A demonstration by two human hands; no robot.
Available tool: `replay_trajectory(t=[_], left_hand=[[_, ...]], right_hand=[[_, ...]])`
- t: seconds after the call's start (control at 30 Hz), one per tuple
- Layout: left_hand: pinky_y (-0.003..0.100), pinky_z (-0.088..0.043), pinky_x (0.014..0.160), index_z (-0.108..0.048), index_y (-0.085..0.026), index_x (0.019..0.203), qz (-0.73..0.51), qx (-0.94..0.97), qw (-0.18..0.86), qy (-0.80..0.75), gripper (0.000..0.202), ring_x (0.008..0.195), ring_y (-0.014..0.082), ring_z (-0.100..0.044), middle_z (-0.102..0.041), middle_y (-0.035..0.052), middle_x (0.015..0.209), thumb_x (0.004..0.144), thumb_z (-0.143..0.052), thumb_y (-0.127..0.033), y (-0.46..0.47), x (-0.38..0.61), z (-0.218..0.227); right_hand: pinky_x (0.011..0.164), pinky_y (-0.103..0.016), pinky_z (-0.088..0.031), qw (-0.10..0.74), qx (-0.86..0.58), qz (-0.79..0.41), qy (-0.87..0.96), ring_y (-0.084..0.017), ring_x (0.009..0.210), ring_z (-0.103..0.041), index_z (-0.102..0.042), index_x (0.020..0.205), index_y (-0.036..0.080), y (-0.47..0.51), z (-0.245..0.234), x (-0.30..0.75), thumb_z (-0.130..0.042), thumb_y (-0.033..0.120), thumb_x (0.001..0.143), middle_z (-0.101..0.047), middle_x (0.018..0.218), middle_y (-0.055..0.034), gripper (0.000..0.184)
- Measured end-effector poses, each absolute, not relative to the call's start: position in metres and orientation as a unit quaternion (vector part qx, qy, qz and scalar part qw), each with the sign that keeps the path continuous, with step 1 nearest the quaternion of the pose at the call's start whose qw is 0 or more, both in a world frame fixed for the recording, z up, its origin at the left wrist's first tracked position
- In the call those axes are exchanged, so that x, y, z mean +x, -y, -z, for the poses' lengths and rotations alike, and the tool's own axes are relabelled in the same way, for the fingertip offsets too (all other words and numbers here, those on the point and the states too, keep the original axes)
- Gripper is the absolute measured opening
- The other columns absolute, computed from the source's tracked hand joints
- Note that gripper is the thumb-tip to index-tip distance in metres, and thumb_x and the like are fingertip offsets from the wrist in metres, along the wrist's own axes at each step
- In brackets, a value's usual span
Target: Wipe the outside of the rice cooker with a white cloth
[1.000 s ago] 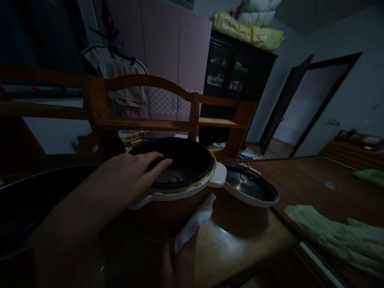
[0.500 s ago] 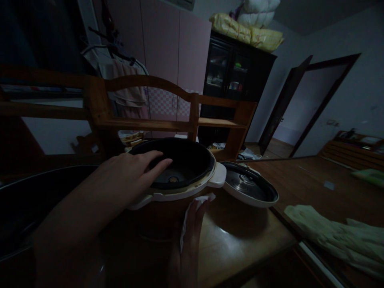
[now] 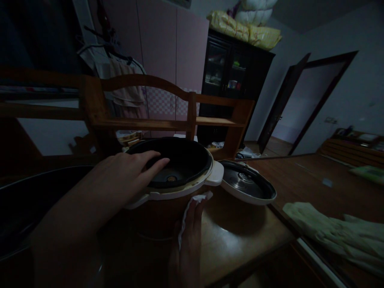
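Note:
An electric cooker (image 3: 168, 197) with a white rim and a reddish-brown body stands on the table. Its dark inside shows a small round piece at the bottom. My left hand (image 3: 129, 170) lies over the cooker's left rim, thumb and forefinger stretched apart above the opening; its other fingers are hidden. Low at the cooker's front right side, my right hand (image 3: 190, 236) presses a crumpled white cloth (image 3: 199, 198) against the body, below the white side handle (image 3: 215, 174). The cooker's lid (image 3: 247, 182) rests upside down to the right.
A large dark pan-like vessel (image 3: 36, 192) sits at the left, partly behind my left forearm. Behind the cooker rises a wooden shelf frame (image 3: 150, 123). The glossy tabletop (image 3: 240, 240) ends at the right, with pale green cloth (image 3: 330, 234) beyond its edge.
The view has shifted very slightly. Both hands stay in almost the same places at the cooker, and the cloth remains in my right hand.

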State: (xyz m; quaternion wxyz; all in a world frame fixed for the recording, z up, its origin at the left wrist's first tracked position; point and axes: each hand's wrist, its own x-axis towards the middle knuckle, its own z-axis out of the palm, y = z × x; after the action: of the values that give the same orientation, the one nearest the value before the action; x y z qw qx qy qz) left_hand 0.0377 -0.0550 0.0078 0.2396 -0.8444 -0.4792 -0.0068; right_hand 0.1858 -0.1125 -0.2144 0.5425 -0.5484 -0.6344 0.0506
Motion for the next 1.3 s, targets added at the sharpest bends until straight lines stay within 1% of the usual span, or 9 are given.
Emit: replay_trajectory(t=[0.13, 0.33, 0.47, 0.57, 0.7, 0.8, 1.07, 1.17, 1.3], left_hand=[[0.044, -0.057, 0.092, -0.051, -0.023, 0.148, -0.01, -0.839, 0.238, 0.489, 0.069, 0.118, 0.0312, -0.068, -0.052, 0.0142, 0.154, 0.088, -0.03, 0.003, 0.053, 0.038, -0.009], [0.047, -0.057, 0.092, -0.05, -0.022, 0.149, 0.001, -0.841, 0.259, 0.475, 0.071, 0.121, 0.0341, -0.066, -0.053, 0.017, 0.152, 0.087, -0.031, 0.005, 0.052, 0.036, -0.006], [0.047, -0.057, 0.092, -0.051, -0.024, 0.149, 0.011, -0.842, 0.258, 0.473, 0.068, 0.12, 0.0328, -0.067, -0.056, 0.0164, 0.149, 0.09, -0.03, 0.002, 0.053, 0.036, -0.005], [0.049, -0.058, 0.088, -0.048, -0.024, 0.151, -0.011, -0.84, 0.254, 0.48, 0.069, 0.118, 0.0358, -0.067, -0.053, 0.0175, 0.152, 0.09, -0.027, 0.002, 0.053, 0.039, -0.008], [0.051, -0.058, 0.088, -0.044, -0.022, 0.153, -0.054, -0.828, 0.223, 0.511, 0.073, 0.12, 0.0385, -0.066, -0.049, 0.0168, 0.156, 0.087, -0.026, 0.003, 0.051, 0.042, -0.012], [0.05, -0.057, 0.091, -0.045, -0.021, 0.153, -0.04, -0.836, 0.237, 0.493, 0.071, 0.123, 0.0387, -0.064, -0.049, 0.0184, 0.155, 0.088, -0.026, 0.003, 0.051, 0.042, -0.012], [0.046, -0.059, 0.086, -0.043, -0.025, 0.154, -0.068, -0.825, 0.273, 0.49, 0.073, 0.118, 0.0349, -0.067, -0.048, 0.0153, 0.157, 0.088, -0.028, 0.001, 0.049, 0.04, -0.007], [0.049, -0.059, 0.083, -0.042, -0.028, 0.155, -0.06, -0.828, 0.266, 0.49, 0.073, 0.113, 0.0368, -0.069, -0.046, 0.0136, 0.158, 0.088, -0.029, -0.002, 0.047, 0.041, -0.006], [0.049, -0.058, 0.086, -0.057, -0.026, 0.144, 0.02, -0.82, 0.209, 0.532, 0.062, 0.106, 0.0336, -0.072, -0.064, 0.0116, 0.142, 0.09, -0.033, -0.007, 0.049, 0.045, -0.006]], right_hand=[[0.12, -0.071, -0.021, 0.553, -0.559, -0.113, 0.608, -0.033, 0.158, 0.002, 0.003, 0.164, 0.03, 0.113, 0.214, 0.19, -0.024, 0.02, 0.105, 0.008, 0.173, -0.0077, 0.065], [0.125, -0.065, -0.01, 0.568, -0.555, -0.198, 0.575, -0.025, 0.158, 0.007, 0.007, 0.162, 0.036, 0.115, 0.204, 0.198, -0.028, 0.033, 0.108, 0.012, 0.172, 0.001, 0.064], [0.126, -0.06, -0.012, 0.623, -0.535, -0.25, 0.513, -0.023, 0.157, 0.005, -0.002, 0.163, 0.033, 0.114, 0.194, 0.198, -0.027, 0.039, 0.109, 0.007, 0.172, 0.0011, 0.06], [0.125, -0.062, -0.015, 0.628, -0.53, -0.213, 0.528, -0.025, 0.157, 0.003, -0.004, 0.164, 0.031, 0.115, 0.19, 0.194, -0.028, 0.036, 0.108, 0.003, 0.172, -0.0008, 0.06], [0.12, -0.069, -0.022, 0.538, -0.551, -0.136, 0.623, -0.031, 0.156, 0.006, 0.006, 0.163, 0.033, 0.121, 0.194, 0.188, -0.032, 0.024, 0.106, 0.007, 0.172, -0.0031, 0.069], [0.117, -0.072, -0.025, 0.49, -0.548, -0.08, 0.673, -0.037, 0.153, 0.009, 0.009, 0.162, 0.028, 0.125, 0.199, 0.185, -0.037, 0.019, 0.102, 0.009, 0.171, -0.0075, 0.077], [0.116, -0.076, -0.02, 0.472, -0.511, 0.002, 0.718, -0.039, 0.154, 0.015, 0.008, 0.163, 0.021, 0.116, 0.212, 0.188, -0.039, 0.02, 0.097, 0.014, 0.171, -0.0083, 0.081], [0.118, -0.075, -0.015, 0.472, -0.535, -0.043, 0.699, -0.034, 0.155, 0.014, 0.011, 0.163, 0.028, 0.115, 0.22, 0.192, -0.032, 0.019, 0.102, 0.01, 0.172, -0.0051, 0.075], [0.12, -0.073, -0.008, 0.555, -0.567, -0.187, 0.58, -0.029, 0.157, 0.011, 0.009, 0.162, 0.035, 0.116, 0.218, 0.199, -0.027, 0.033, 0.108, 0.014, 0.171, -0.0018, 0.065]])
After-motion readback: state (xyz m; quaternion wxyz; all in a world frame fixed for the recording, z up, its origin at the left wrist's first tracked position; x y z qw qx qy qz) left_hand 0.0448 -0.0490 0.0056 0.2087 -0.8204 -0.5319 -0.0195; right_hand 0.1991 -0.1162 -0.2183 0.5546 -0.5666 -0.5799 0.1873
